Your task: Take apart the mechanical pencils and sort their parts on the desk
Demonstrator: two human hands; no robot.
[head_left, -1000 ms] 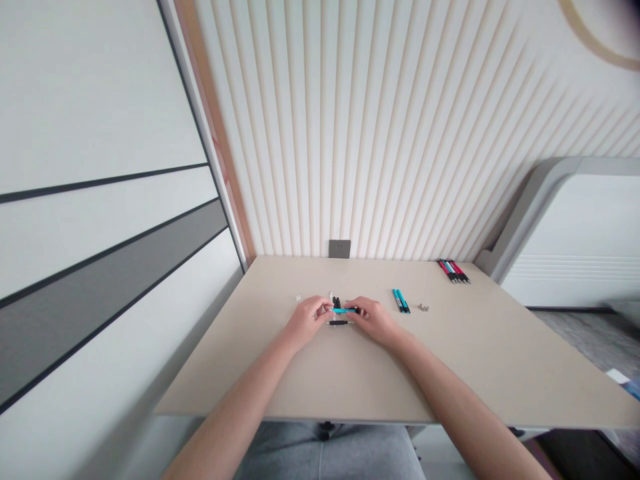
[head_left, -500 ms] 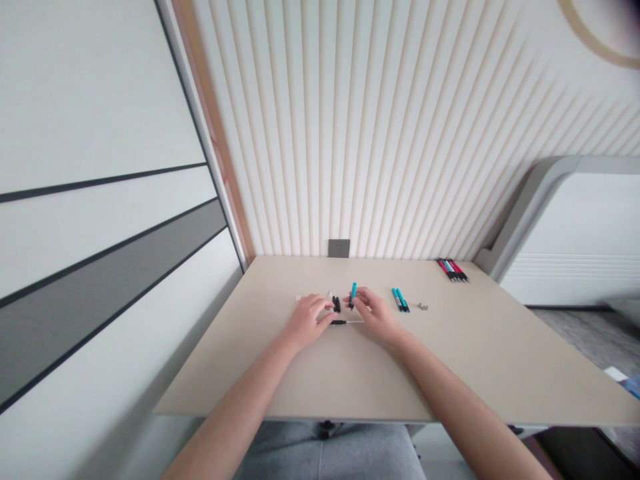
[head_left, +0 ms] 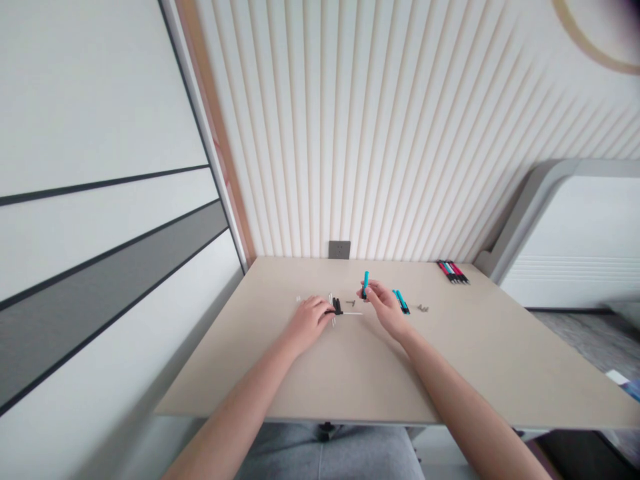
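Nearly upright, a blue tube [head_left: 367, 277] pokes from the right hand [head_left: 384, 307].

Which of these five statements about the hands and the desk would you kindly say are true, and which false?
1. The right hand holds a turquoise barrel. True.
2. The left hand holds a red pen. False: the left hand holds a dark piece with a thin pale rod.
3. A row of pens lies near the desk's far right corner. True.
4. The wall socket is bright yellow. False: the wall socket is dark grey.
5. Both hands touch each other. False: they are apart.
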